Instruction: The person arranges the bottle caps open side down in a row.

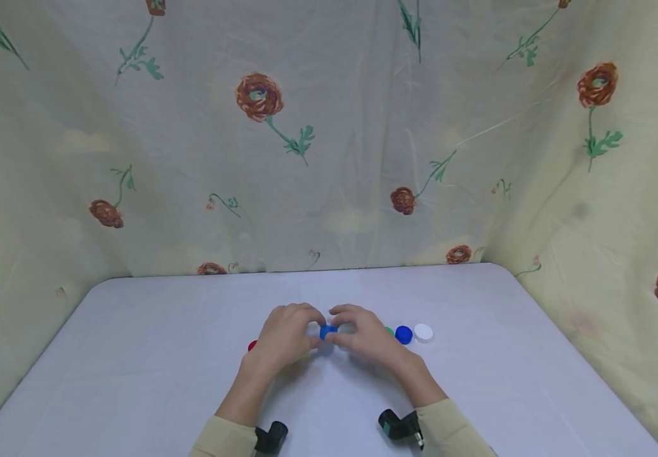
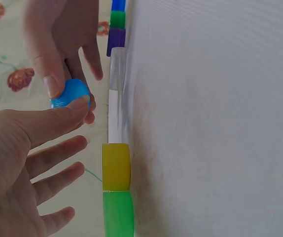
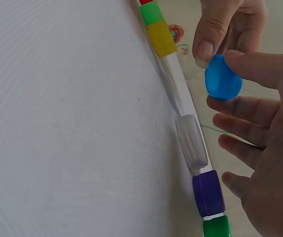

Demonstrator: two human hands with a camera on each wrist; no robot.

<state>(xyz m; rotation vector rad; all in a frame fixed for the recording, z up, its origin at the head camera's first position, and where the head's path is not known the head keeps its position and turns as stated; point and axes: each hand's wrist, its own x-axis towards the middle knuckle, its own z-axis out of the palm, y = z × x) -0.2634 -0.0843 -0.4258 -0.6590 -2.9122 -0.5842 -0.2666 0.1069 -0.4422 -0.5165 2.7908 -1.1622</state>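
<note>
A light blue bottle cap (image 1: 327, 331) is held between both hands, raised a little off the white table. My left hand (image 1: 285, 333) pinches it from the left, its other fingers spread in the left wrist view. From the right, my right hand (image 1: 367, 335) pinches the same cap (image 3: 223, 79) between thumb and forefinger. Below the hands, a row of caps stands on the table: a yellow cap (image 2: 116, 167) and a light green cap (image 2: 118, 213) on one side, a clear cap (image 3: 191, 143) and a purple cap (image 3: 208, 193) on the other. A gap separates yellow from clear.
Farther right in the row are a green cap (image 3: 216, 227), a dark blue cap (image 1: 403, 334) and a white cap (image 1: 423, 332). A red cap (image 1: 252, 345) lies at the left end. Flowered cloth (image 1: 340, 139) hangs behind and beside the table (image 1: 534, 381).
</note>
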